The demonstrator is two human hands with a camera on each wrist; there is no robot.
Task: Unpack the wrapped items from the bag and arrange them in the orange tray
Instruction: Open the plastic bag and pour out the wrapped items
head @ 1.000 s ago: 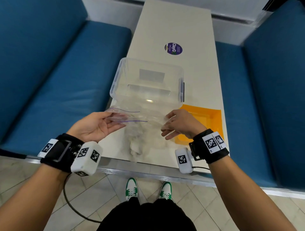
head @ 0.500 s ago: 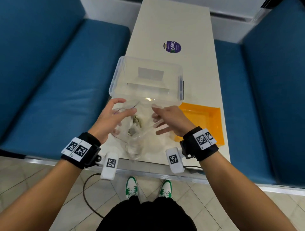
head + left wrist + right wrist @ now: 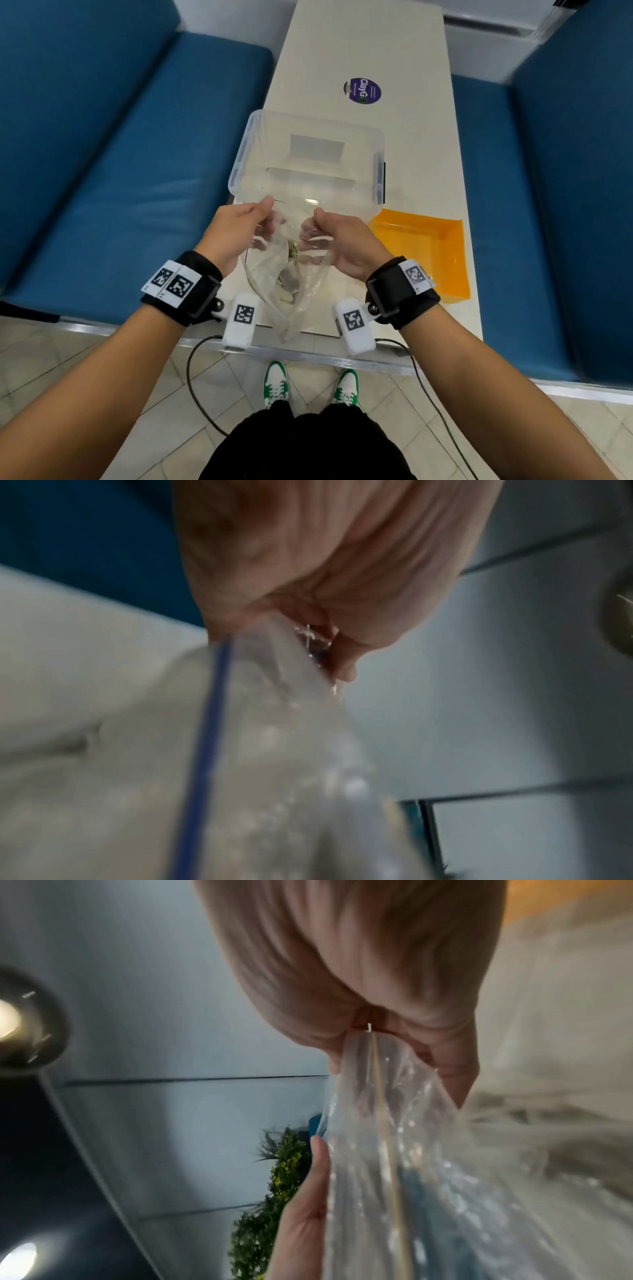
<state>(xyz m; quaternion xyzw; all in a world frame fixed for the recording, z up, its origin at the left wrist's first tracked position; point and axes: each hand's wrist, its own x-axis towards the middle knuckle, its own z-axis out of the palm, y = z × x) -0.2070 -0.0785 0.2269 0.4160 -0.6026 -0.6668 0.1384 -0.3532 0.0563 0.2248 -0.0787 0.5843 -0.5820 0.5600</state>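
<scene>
A clear zip bag (image 3: pixel 291 274) hangs over the near end of the table, its mouth up. My left hand (image 3: pixel 239 229) pinches the left lip of the bag (image 3: pixel 274 696) and my right hand (image 3: pixel 339 236) pinches the right lip of the bag (image 3: pixel 394 1123); both are fists, close together. Several pale wrapped items (image 3: pixel 289 281) lie inside the bag, seen blurred through the plastic. The orange tray (image 3: pixel 455 270) sits on the table just right of my right hand, with nothing visible in it.
A clear plastic box (image 3: pixel 375 147) without lid stands right behind the bag. A purple round sticker (image 3: pixel 362 91) lies farther back on the white table (image 3: pixel 359 41). Blue benches (image 3: pixel 120 171) flank the table on both sides. The table's near edge (image 3: pixel 308 356) is below my wrists.
My hands came together from a wide hold, let the bag's mouth go slack, and now both grip its lips as fists. The bag hangs lower and narrower than a second ago.
</scene>
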